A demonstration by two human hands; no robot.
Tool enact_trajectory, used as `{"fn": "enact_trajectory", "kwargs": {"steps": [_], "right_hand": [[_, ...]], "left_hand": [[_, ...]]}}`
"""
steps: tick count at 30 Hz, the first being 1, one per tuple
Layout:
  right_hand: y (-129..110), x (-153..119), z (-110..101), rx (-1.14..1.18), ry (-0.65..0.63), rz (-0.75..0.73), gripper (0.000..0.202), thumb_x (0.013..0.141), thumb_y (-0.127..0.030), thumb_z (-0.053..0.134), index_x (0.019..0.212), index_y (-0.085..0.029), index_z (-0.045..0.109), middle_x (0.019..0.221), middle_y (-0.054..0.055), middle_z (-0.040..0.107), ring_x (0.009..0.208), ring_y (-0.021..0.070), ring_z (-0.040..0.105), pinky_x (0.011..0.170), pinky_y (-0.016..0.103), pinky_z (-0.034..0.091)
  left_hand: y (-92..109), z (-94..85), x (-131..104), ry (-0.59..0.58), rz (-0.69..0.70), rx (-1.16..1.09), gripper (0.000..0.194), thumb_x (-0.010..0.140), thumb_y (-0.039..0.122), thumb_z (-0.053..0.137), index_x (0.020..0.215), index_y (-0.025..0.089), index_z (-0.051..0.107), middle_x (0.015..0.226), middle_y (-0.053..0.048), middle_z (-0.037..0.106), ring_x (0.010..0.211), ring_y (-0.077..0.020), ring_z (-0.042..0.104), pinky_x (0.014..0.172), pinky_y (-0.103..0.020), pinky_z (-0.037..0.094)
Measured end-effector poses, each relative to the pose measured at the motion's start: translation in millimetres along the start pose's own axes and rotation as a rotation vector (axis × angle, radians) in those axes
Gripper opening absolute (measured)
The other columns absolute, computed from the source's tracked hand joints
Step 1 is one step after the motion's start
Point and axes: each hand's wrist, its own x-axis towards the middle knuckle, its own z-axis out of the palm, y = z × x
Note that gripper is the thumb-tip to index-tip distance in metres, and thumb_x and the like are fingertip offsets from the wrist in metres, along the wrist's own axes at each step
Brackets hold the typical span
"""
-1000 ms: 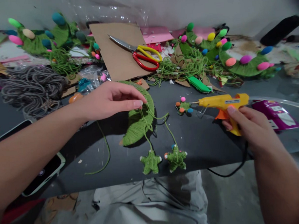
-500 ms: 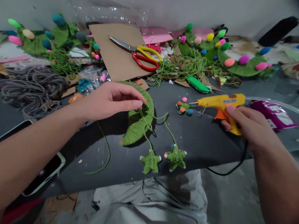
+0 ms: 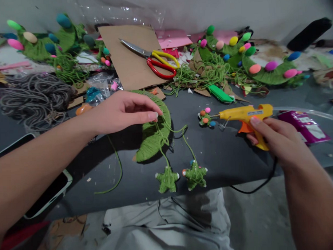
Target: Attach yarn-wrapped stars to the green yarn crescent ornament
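At mid-frame, our left hand [image 3: 125, 112] pinches green yarn [image 3: 178, 131] over the crescent [image 3: 150, 145], apparently to steady the strands; at right, our right hand [image 3: 277, 135] grips the glue gun [image 3: 238, 113], seemingly so its tip reaches the small star [image 3: 207, 116].

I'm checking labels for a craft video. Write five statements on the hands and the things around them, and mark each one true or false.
1. The right hand holds a yellow glue gun. True.
2. The scissors lie on the purple packet. False: their blades lie over brown cardboard.
3. The left hand is over the wrapped green crescent. True.
4. The nozzle points away from the small piece with coloured balls. False: it points at that piece.
5. Two green stars lie near the front edge of the table. True.
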Motion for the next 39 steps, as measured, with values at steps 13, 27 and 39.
{"fn": "enact_trajectory", "kwargs": {"steps": [13,27,39], "right_hand": [[5,-2,-6,0.201,-0.045,0.106,0.068,0.086,-0.080,0.066,0.063,-0.016,0.060,0.057,0.003,0.053,0.044,0.0067,0.036,0.040,0.023,0.022],[4,-5,-10,0.150,-0.060,0.166,0.071,0.083,-0.082,0.068,0.059,-0.015,0.061,0.056,0.003,0.052,0.048,0.0065,0.037,0.042,0.020,0.025],[6,-4,-9,0.132,-0.058,0.155,0.070,0.083,-0.081,0.069,0.058,-0.015,0.060,0.054,0.003,0.052,0.047,0.0067,0.037,0.042,0.020,0.026]], "left_hand": [[3,-0.8,1,-0.009,-0.043,0.017,0.022,0.097,0.028,0.072,0.113,0.014,0.079,0.103,-0.009,0.083,0.088,-0.0121,0.072,0.077,-0.019,0.056],[5,-0.5,0,-0.025,-0.046,0.021,0.022,0.097,0.028,0.072,0.113,0.014,0.079,0.103,-0.009,0.083,0.086,-0.0118,0.072,0.077,-0.020,0.057],[3,-1.3,1,-0.025,-0.039,0.025,0.021,0.097,0.029,0.072,0.112,0.015,0.080,0.101,-0.008,0.083,0.088,-0.0122,0.073,0.077,-0.019,0.057]]}}
